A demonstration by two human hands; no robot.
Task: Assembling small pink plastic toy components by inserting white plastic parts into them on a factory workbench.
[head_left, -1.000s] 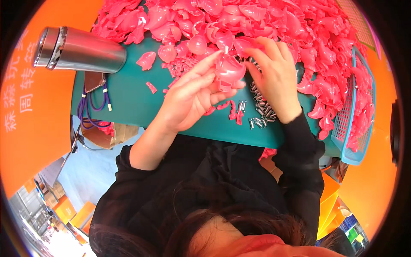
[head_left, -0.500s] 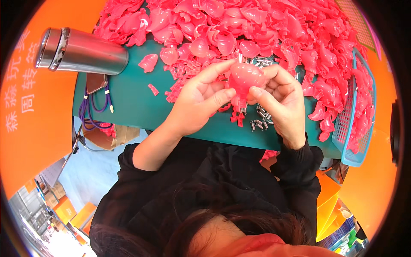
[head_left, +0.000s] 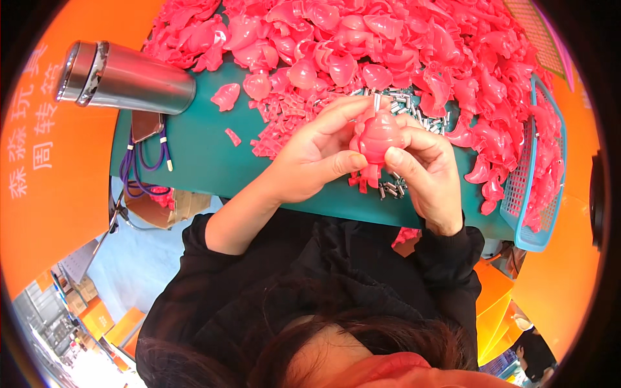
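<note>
right now, both hands are holding a glossy pinkish-red molded plastic part [head_left: 380, 137] over the green worktop [head_left: 200, 152], near its front edge. the left hand [head_left: 317, 152] is pinching it from the left, the thumb pressing its lower side and the fingers reaching behind it; the right hand [head_left: 427, 158] is pinching it from the right, the thumb tip touching its front and the fingers curling against its side. a silvery metal cylinder [head_left: 377, 101] is sticking up at the part's top. small loose metal cylinders [head_left: 432, 121] are lying beyond the right hand, and a few more are showing just below the part. short plastic pieces [head_left: 278, 132] are lying beyond the left hand, and a large heap of curved plastic shells [head_left: 362, 32] is covering the far side. one lone shell [head_left: 226, 96] is lying apart to the left. a light-blue basket [head_left: 534, 240] is holding similar shells at the right, while a steel flask [head_left: 145, 79] is occupying the left side, a purple cord [head_left: 133, 171] looping near it.
</note>
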